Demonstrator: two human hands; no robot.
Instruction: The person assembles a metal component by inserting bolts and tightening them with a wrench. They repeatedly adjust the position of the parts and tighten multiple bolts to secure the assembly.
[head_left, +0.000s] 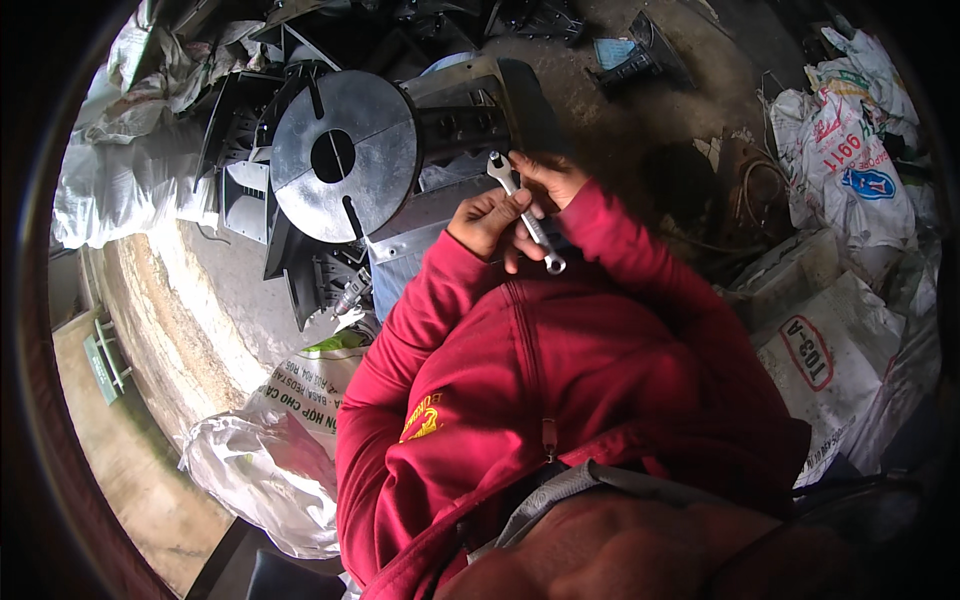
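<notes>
A silver combination wrench [536, 229] is in front of my chest, tilted with its open jaw up and its ring end down toward my jacket. My left hand [490, 222] is closed around the shaft, thumb on top. At the jaw end, my right hand [553, 180] has its fingers bent against the wrench; their tips are partly hidden. Just beyond my hands lies a black part with a big round flange [382, 135], which has a centre hole and two slots. Its ribbed hub [468, 128] points right, over a dark metal plate [462, 80] across my legs.
Black angular brackets [250, 190] are heaped at the left and far side. A power tool [352, 290] lies by my left thigh. Another black part [640, 62] rests on the floor at far right. White sacks [850, 150] stand at right, and a plastic bag [265, 470] sits at lower left.
</notes>
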